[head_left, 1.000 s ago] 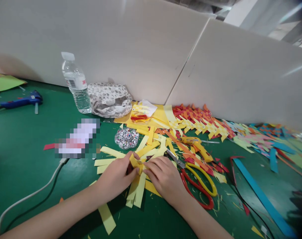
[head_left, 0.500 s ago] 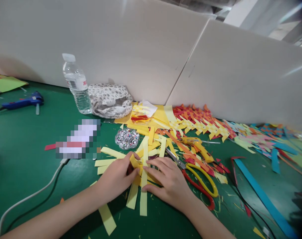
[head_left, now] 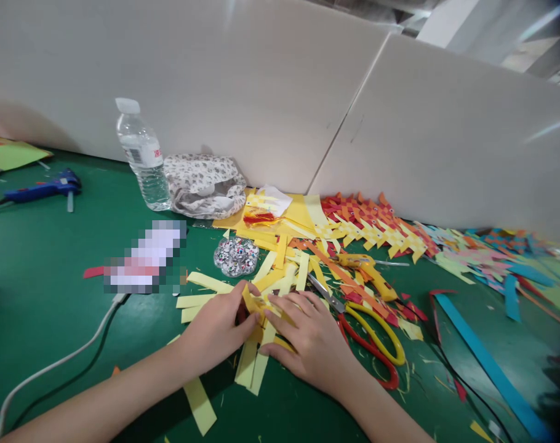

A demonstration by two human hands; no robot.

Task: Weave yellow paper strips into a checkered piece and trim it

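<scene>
Both my hands rest on a loose weave of yellow paper strips (head_left: 261, 289) on the green table (head_left: 44, 295). My left hand (head_left: 215, 329) pinches a folded darker yellow strip (head_left: 251, 300) between thumb and forefinger. Beside it, my right hand (head_left: 308, 335) presses its fingers down on the pale strips and pinches one (head_left: 256, 366) that trails toward me. Scissors (head_left: 370, 344) with yellow and red handles lie just right of my right hand.
A water bottle (head_left: 144, 163), a patterned cloth (head_left: 204, 184) and a round case of googly eyes (head_left: 236, 256) sit behind the strips. Woven paper pieces (head_left: 376, 227) line the white wall. A blue glue gun (head_left: 44, 187) lies far left; a white cable (head_left: 63, 360) and blue strip (head_left: 487, 363) cross the table.
My right hand has swung the long pale strip from pointing straight at me to slanting left, in line with the other strips. My left hand keeps its pinch in place.
</scene>
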